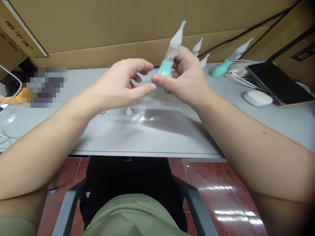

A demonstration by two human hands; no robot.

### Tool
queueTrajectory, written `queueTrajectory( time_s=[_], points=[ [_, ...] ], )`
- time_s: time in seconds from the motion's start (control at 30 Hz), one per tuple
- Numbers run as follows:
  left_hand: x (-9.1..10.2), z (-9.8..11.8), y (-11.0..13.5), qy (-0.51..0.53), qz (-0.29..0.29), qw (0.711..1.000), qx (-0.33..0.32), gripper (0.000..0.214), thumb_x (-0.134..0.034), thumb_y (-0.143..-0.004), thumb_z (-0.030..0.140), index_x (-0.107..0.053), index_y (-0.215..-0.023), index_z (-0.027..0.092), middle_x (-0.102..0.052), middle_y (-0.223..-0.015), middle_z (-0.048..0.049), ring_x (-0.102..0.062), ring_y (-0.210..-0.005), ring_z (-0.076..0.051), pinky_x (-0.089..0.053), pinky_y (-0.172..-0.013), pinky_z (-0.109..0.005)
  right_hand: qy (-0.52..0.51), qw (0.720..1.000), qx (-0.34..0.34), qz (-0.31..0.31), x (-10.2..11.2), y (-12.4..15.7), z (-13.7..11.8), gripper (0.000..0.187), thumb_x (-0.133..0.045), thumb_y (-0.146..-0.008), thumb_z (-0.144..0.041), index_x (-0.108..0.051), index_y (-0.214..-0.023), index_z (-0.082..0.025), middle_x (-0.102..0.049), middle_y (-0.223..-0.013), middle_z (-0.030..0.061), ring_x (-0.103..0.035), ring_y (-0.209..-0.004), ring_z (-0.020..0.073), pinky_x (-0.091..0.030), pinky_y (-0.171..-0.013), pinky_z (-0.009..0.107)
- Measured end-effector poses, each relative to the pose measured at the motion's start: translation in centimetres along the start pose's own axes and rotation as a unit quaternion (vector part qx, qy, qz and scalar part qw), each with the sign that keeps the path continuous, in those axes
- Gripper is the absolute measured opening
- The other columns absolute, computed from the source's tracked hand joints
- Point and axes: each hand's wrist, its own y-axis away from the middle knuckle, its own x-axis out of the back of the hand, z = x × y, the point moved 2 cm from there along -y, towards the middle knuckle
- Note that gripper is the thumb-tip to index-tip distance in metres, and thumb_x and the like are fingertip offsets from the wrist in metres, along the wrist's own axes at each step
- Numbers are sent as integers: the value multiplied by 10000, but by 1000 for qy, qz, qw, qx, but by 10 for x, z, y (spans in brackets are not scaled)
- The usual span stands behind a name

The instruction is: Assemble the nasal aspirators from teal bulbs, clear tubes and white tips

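A nasal aspirator (165, 67) with a teal bulb, a clear middle tube and a white pointed tip is tilted upright above the desk. My right hand (188, 73) is closed around its bulb and tube, thumb across the teal part. Just left of the bulb is my left hand (124, 83), fingers curved and apart from the thumb, with nothing held between them. Beneath the left hand, a small white tip (128, 110) and other tiny pale parts lie on the desk. Another teal aspirator (222, 68) lies at the right. Two more white tips (197, 46) show behind the right hand.
On the grey desk (147, 137), a white rounded case (257, 97), a dark tablet-like device (280, 80) and white cables (242, 80) sit at the right. A cardboard wall (98, 29) closes the back. A blurred-out item (45, 88) lies at the left.
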Motion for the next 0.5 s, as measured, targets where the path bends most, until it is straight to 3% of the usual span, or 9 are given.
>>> queueTrajectory(
  time_s=[0.07, 0.13, 0.27, 0.37, 0.5],
  points=[
    [-7, 8, 1, 14, -1, 1000, 9, 289, -1003, -1069, 428, -897, -1292, 277, -945, -1389, -89, -895, -1280, -338, -764, -915, -403, -50, 999, 11, 7, -4, 4, -6, 769, -1254, -814, -635, -588, -1052, -333, -714, -1030, -34, -606, -789, 187, -496, -687, 406],
    [-14, 13, 3, 23, 5, 1000, 5, 242, -966, -1100, 377, -885, -1302, 271, -947, -1369, -89, -899, -1295, -336, -777, -947, -402, -76, 997, -7, -17, -8, 8, -9, 784, -1247, -848, -702, -577, -1011, -329, -706, -957, -51, -620, -705, 176, -501, -607, 406],
    [-26, 11, 8, 12, 8, 1000, -11, 122, -866, -1162, 314, -885, -1277, 280, -937, -1193, -58, -906, -1098, -293, -763, -903, -399, -103, 993, -21, -59, -15, 12, -13, 783, -1273, -815, -717, -615, -928, -309, -754, -929, -35, -725, -768, 188, -627, -657, 372],
    [-28, 5, 11, -21, 17, 999, -25, 44, -833, -1166, 300, -874, -1159, 285, -893, -1038, -29, -877, -981, -287, -760, -952, -439, -114, 989, -44, -82, -17, 12, -14, 754, -1214, -874, -812, -659, -899, -302, -782, -858, -24, -761, -762, 195, -656, -684, 356],
    [-26, 0, 11, -48, 19, 998, -42, 198, -747, -1199, 308, -854, -1033, 285, -890, -1039, -41, -873, -1032, -312, -759, -1058, -488, -37, 995, -34, -86, -14, 11, -23, 758, -1139, -879, -943, -741, -840, -298, -778, -781, 8, -733, -687, 214, -608, -636, 393]
  ],
)
